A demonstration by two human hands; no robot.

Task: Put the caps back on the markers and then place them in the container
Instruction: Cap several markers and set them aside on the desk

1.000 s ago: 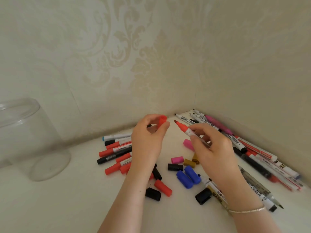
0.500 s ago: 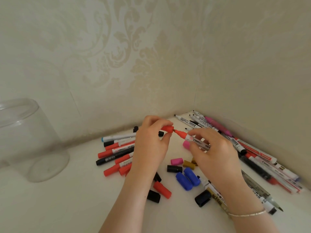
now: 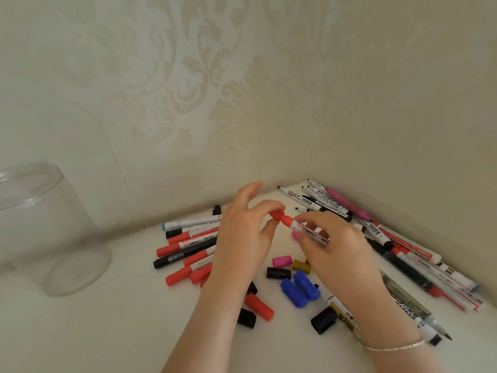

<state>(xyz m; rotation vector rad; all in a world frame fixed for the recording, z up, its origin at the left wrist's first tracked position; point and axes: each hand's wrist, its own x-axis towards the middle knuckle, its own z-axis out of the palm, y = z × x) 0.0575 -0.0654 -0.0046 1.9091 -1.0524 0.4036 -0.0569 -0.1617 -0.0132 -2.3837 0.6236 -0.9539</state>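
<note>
Red cap just went onto the red marker mid-frame; a second ago they were apart. Left hand pinches the cap, right hand grips the barrel. Next stop: clear jar, far left

Bare tabletop lies open between the clear container and scattered markers.

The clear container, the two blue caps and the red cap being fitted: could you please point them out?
Clear container (image 3: 53, 238), head view, side wall.
Blue caps (image 3: 300, 289), head view, where the pair meets.
Red cap (image 3: 279, 217), head view, its middle.
</note>
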